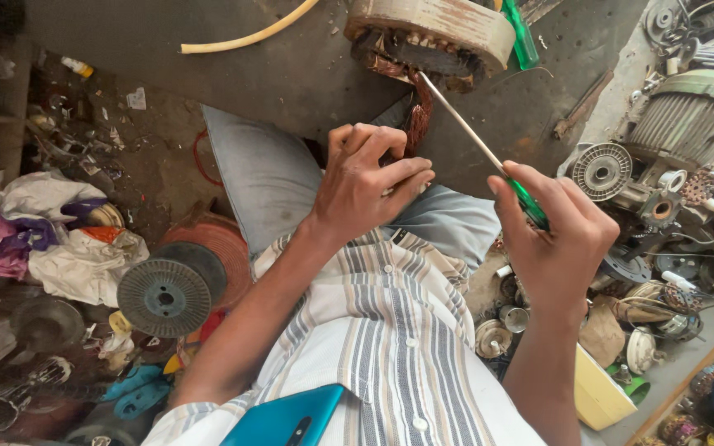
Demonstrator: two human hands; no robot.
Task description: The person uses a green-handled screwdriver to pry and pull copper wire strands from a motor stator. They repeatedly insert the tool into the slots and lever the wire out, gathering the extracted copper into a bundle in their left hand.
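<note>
I see right hand (557, 239) clenched on green-handled screwdriver (489, 157), tip prying at stator (431, 37) windings; left hand (369, 182) pinches copper wire (416, 116) taut.

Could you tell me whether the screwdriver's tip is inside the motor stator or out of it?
In: the screwdriver, gripped by the right hand, has its tip among the copper windings of the stator.

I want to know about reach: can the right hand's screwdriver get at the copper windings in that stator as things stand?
Probably yes. The right hand holds the screwdriver with its tip already at the copper windings of the stator; the left hand sits beside the shaft, not across it.
</note>
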